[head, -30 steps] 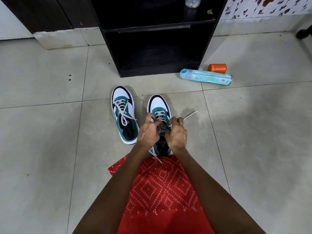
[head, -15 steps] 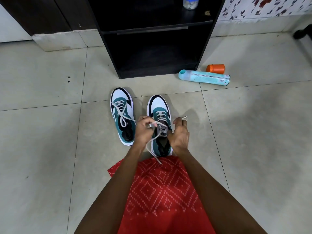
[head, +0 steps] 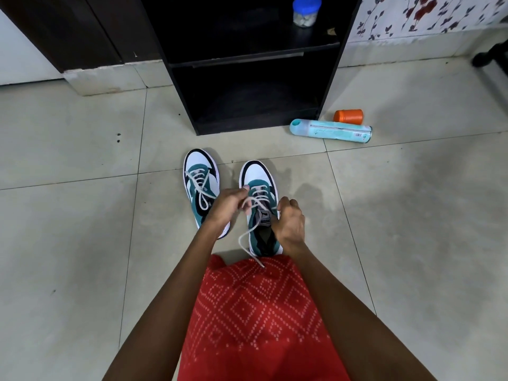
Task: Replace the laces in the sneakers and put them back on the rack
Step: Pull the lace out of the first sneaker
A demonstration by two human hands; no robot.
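Observation:
Two white, teal and black sneakers stand side by side on the floor tiles. The left sneaker (head: 200, 177) has its white lace tied in a bow. The right sneaker (head: 257, 177) lies between my hands. My left hand (head: 226, 206) pinches one strand of its white lace (head: 244, 235), which loops down toward my red patterned garment. My right hand (head: 290, 220) pinches the other strand at the sneaker's right side, by the tongue. The black rack (head: 247, 64) stands just beyond the sneakers, its lower shelf dark.
A teal spray can (head: 330, 130) lies on the floor right of the rack, with an orange cap (head: 348, 116) behind it. A blue-lidded jar (head: 306, 11) sits on the rack's upper shelf. A dark furniture foot (head: 492, 55) shows at the far right.
My hands were pressed together over the right sneaker's tongue; they have drawn apart, each pulling a lace strand. The loose lace end at the right has been drawn in.

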